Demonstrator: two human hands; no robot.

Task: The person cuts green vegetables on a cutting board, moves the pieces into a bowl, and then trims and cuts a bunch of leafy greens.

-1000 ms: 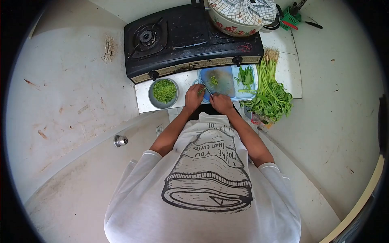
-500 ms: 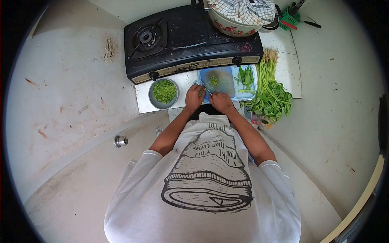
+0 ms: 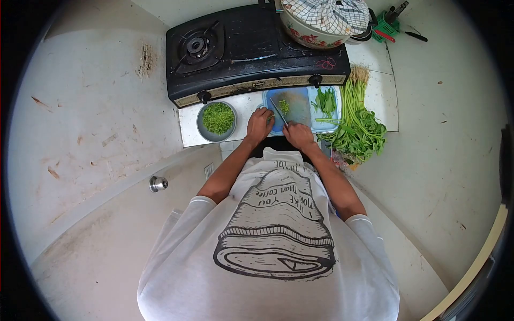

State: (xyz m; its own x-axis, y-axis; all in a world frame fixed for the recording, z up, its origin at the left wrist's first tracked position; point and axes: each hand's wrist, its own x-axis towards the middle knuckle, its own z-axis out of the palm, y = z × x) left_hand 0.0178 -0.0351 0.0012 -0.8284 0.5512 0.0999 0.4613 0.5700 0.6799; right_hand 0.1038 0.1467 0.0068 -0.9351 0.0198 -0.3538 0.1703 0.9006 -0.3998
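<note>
My right hand (image 3: pixel 299 135) is closed round the handle of a knife (image 3: pixel 278 111), whose blade slants up and left over the blue cutting board (image 3: pixel 301 107). My left hand (image 3: pixel 259 124) rests at the board's left edge, fingers curled on green stems that barely show at the fingertips. A small heap of chopped greens (image 3: pixel 284 107) lies just right of the blade. To the left, a grey bowl (image 3: pixel 201 130) holds more finely chopped greens (image 3: pixel 218 118). Several cut leaves (image 3: pixel 324 101) sit on the board's light-blue right section.
A large bunch of leafy greens (image 3: pixel 352 112) lies right of the board, leaves hanging over the counter's front edge. Behind stands a black gas stove (image 3: pixel 246 51) with a cloth-covered floral pot (image 3: pixel 313 39). A green basket (image 3: pixel 386 27) with utensils is at the back right.
The knife blade has moved away from my left fingertips and now points further up and left over the board. My right hand has shifted slightly right and down.
</note>
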